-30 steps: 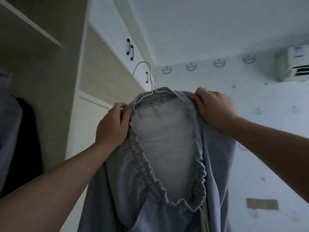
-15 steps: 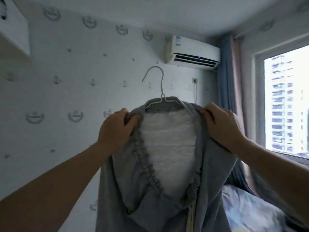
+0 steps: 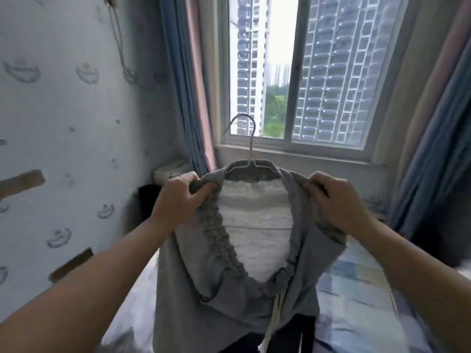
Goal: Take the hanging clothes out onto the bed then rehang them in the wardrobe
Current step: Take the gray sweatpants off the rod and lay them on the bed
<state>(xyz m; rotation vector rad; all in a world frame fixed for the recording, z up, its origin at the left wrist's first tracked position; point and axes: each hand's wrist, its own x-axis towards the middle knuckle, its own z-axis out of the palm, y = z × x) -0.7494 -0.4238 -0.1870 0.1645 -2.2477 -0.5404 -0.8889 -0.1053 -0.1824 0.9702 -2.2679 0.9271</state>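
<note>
Swung round from the wall to the bed (image 3: 362, 284), my left hand (image 3: 178, 200) and right hand (image 3: 334, 200) pinch the grey trousers (image 3: 229, 309) by the waistband, keeping them on the hanger (image 3: 251, 159).

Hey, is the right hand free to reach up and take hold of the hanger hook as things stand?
Probably not yet: the right hand is clenched on the grey garment's waistband. The hanger hook stands unobstructed above, so releasing the fabric would open the way.

left hand (image 3: 179, 198) fisted, right hand (image 3: 334, 200) fisted
</note>
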